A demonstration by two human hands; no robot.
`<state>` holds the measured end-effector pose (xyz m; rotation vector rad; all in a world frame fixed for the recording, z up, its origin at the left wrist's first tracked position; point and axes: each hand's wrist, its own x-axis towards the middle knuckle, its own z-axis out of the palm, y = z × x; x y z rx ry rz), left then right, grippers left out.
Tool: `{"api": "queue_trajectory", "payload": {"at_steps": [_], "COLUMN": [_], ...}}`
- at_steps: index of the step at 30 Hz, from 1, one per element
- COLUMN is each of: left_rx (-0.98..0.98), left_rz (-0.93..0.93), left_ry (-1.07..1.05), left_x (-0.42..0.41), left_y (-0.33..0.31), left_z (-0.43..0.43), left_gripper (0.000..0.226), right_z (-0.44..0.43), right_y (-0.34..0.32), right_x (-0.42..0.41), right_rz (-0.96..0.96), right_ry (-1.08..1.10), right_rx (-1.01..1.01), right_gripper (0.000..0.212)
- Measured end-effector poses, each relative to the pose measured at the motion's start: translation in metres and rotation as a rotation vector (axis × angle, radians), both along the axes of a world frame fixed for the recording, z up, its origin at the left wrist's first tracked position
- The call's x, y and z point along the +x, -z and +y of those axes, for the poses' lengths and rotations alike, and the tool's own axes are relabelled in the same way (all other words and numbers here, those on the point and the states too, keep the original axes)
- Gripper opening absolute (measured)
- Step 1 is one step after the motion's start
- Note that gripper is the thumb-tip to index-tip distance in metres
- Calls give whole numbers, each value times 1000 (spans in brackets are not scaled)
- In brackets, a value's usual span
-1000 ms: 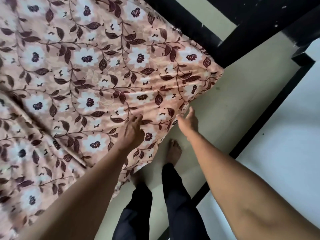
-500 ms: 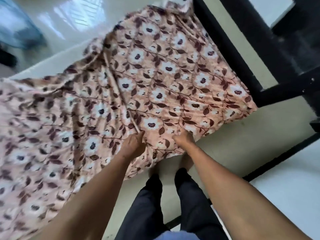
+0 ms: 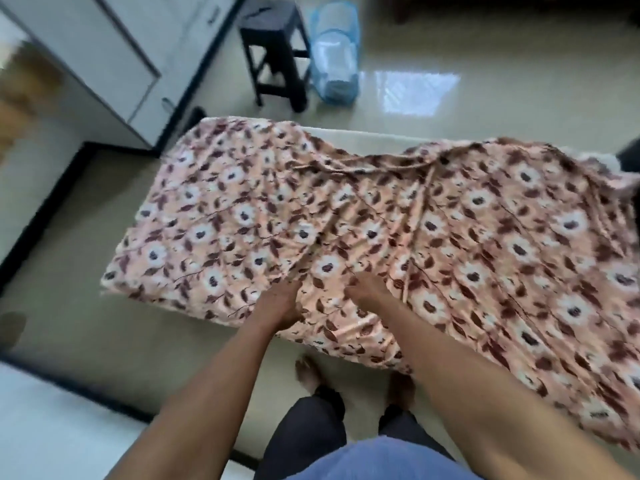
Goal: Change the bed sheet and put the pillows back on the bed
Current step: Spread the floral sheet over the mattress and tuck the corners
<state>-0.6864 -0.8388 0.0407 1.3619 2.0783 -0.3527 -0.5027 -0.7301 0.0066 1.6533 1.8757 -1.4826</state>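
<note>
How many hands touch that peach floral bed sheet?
2: left hand grips a fold of the peach floral bed sheet near its front edge; right hand beside it, grip blurred.

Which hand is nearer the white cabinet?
Left. The left hand holds the sheet on the side toward the cabinet; the right hand is on the sheet beside it, farther off.

Sheet [image 3: 381, 220] lies on mattress [image 3: 363, 140]. Stool [image 3: 273, 53] behind them, basket [image 3: 334, 60] just right of stool, cabinet [image 3: 104, 64] far left.
</note>
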Motion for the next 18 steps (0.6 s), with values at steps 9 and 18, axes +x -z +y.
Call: {"api": "queue_trajectory", "payload": {"at_steps": [9, 18], "left_rx": [62, 96], "left_rz": [24, 54], "left_ry": [-342, -419], "left_x": [-202, -425], "left_y": [1, -18], "left_z": [-117, -211], "left_gripper": [59, 48], "right_z": [-58, -129], "right_y": [-22, -32], "right_x": [-247, -495], "right_rz": [-8, -11], "right_ry": [-551, -718], "right_rx": [138, 231], "right_gripper": [33, 50]}}
